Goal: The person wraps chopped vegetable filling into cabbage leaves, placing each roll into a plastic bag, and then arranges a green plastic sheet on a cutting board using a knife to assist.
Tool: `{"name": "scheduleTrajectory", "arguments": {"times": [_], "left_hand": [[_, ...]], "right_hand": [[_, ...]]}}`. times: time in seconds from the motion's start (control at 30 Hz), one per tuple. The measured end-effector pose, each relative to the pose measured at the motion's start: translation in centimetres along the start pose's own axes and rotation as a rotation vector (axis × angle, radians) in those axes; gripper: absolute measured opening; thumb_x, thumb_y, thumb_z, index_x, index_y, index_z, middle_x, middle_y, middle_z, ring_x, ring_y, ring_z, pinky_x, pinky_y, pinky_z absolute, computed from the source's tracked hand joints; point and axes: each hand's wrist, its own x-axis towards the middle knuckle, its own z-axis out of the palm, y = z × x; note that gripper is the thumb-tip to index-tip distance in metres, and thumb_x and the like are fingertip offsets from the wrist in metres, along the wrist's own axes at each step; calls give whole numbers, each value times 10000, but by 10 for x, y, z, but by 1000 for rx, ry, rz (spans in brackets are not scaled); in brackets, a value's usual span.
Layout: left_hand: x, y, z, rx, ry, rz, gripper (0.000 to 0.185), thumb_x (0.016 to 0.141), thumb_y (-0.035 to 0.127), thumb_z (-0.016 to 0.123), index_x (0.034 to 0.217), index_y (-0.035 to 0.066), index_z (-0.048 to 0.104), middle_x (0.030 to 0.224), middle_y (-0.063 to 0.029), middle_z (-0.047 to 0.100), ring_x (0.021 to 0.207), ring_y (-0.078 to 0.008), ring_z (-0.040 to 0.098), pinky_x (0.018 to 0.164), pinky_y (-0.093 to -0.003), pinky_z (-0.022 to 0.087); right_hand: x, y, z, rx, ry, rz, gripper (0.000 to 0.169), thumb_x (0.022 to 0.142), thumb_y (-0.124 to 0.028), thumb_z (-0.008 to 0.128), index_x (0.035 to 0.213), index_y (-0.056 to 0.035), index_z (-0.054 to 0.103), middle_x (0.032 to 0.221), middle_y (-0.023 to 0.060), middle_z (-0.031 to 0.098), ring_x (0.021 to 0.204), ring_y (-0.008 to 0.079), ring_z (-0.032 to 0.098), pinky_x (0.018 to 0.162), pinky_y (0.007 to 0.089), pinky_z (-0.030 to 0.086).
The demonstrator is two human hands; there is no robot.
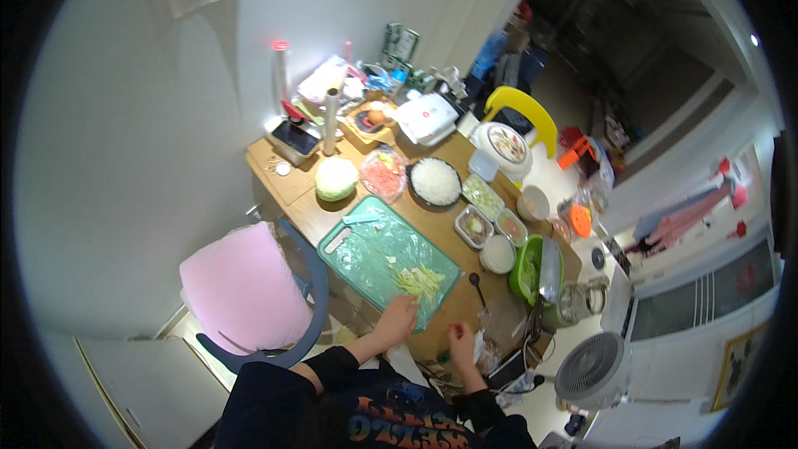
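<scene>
A green cutting board (368, 262) lies askew on the wooden table, with a heap of shredded cabbage (423, 282) at its near right end. My left hand (397, 319) is over the board's near edge, its fingertips at the shreds; whether it pinches any is hidden. To the right, beyond the board, my right hand (461, 338) is raised with fingers curled, and nothing plainly shows in it. A pale blue utensil (360, 219) rests at the board's far left end. Behind that end sits a cabbage head (336, 179).
Beyond the board are a bag of pink minced food (383, 173), a bowl of white rice (435, 181) and several food containers (483, 197). A broad metal blade (550, 269) lies across a green basket (527, 271). Left stands a chair with a pink cushion (246, 287); right, a fan (589, 369).
</scene>
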Motion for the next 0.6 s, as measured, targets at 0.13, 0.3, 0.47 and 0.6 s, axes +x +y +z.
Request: {"name": "scheduleTrajectory", "arguments": {"times": [0.13, 0.3, 0.47, 0.6], "left_hand": [[-38, -16, -4, 113, 40, -48, 211, 731, 104, 589, 899, -24, 588, 1008, -180, 542, 979, -331, 488, 897, -432, 373], [-113, -28, -24, 208, 177, -242, 178, 765, 171, 570, 849, 17, 597, 951, -120, 569, 900, -292, 536, 818, -377, 430], [-182, 14, -60, 230, 202, -684, 219, 821, 236, 520, 825, 24, 576, 885, -123, 554, 848, -283, 558, 717, -384, 459], [-253, 28, -53, 208, 438, -909, 253, 856, 276, 492, 819, 37, 565, 824, -130, 558, 787, -306, 568, 666, -402, 468]], "right_hand": [[-20, -37, 37, 106, -353, -72, 105, 836, -100, 556, 882, -9, 578, 723, 49, 585, 659, 104, 550, 616, 243, 436], [-45, -62, 69, 218, -754, -11, 129, 853, -100, 533, 885, 21, 565, 735, 74, 590, 662, 136, 564, 624, 269, 458], [-49, 3, 119, 337, -1028, -19, 132, 850, -110, 548, 861, 22, 559, 712, 78, 584, 616, 143, 570, 554, 272, 470], [-63, -17, 134, 37, -1255, -299, 231, 817, -172, 611, 997, -27, 593, 812, 85, 632, 715, 162, 573, 674, 302, 481]]}}
